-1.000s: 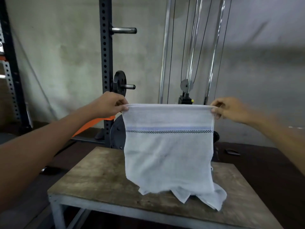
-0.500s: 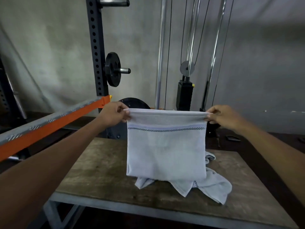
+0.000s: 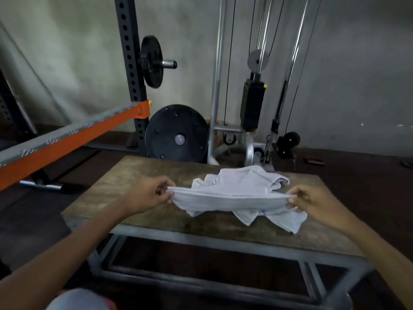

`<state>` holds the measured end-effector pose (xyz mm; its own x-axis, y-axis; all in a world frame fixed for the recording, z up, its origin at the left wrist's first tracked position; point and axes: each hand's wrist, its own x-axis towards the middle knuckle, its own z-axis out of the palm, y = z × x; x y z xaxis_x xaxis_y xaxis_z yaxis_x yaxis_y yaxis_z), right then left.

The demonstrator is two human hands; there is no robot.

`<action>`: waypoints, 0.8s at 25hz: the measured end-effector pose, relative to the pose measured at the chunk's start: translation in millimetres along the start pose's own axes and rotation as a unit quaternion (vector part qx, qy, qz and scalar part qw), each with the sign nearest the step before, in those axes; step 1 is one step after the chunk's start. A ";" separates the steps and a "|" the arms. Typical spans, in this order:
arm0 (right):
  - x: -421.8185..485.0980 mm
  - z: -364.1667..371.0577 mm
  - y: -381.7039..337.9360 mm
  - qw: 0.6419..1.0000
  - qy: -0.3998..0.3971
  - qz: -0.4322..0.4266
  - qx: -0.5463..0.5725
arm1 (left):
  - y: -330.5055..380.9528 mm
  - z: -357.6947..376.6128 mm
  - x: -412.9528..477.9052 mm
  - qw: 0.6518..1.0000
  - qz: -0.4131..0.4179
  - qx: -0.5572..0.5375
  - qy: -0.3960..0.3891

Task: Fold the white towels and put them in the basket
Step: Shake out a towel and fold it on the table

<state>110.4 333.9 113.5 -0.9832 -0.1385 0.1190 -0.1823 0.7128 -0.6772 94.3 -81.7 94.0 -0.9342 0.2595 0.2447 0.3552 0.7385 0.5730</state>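
I hold a white towel (image 3: 230, 199) stretched low over the wooden table (image 3: 125, 182). My left hand (image 3: 147, 194) pinches its left corner and my right hand (image 3: 312, 201) pinches its right corner. The towel sags flat between them, close to the tabletop. More crumpled white towels (image 3: 243, 179) lie in a heap just behind and under it, with a loose end (image 3: 288, 220) reaching the table's front right. No basket is in view.
The table has a grey metal frame (image 3: 201, 238). Behind it stand a black weight plate (image 3: 176, 134), a perforated rack post (image 3: 131, 70) with an orange safety bar (image 3: 67, 142), and a cable machine (image 3: 252, 104). Dark floor lies all around.
Both hands have lowered the towel from hanging upright at chest height to nearly flat just above the table. The camera has tilted down.
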 end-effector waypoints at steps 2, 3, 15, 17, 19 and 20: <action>-16.8 33.0 28.8 0.999 -0.023 0.025 0.001 | -19.3 34.1 -19.1 0.999 -0.010 0.015 -0.049; -21.7 46.1 41.3 0.999 -0.029 0.037 0.001 | -28.2 48.7 -25.1 0.998 -0.018 0.013 -0.062; 108.3 70.5 82.8 0.994 0.044 0.017 -0.098 | -80.5 98.9 77.4 0.991 -0.116 -0.044 0.058; 135.7 72.0 92.5 0.992 0.023 0.015 -0.123 | -90.2 103.3 101.7 0.990 -0.130 -0.030 0.046; 151.7 76.5 101.5 0.987 0.009 0.020 -0.156 | -98.5 110.0 119.2 0.989 -0.144 -0.026 0.028; 156.4 78.3 104.2 0.987 0.007 0.026 -0.160 | -102.2 113.4 125.2 0.988 -0.149 -0.029 0.022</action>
<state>-61.7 332.7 4.6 -0.9910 -0.0870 0.1017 -0.1219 0.9000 -0.4186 -62.7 -54.1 -22.6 -0.9958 0.0089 0.0911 0.0678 0.7403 0.6688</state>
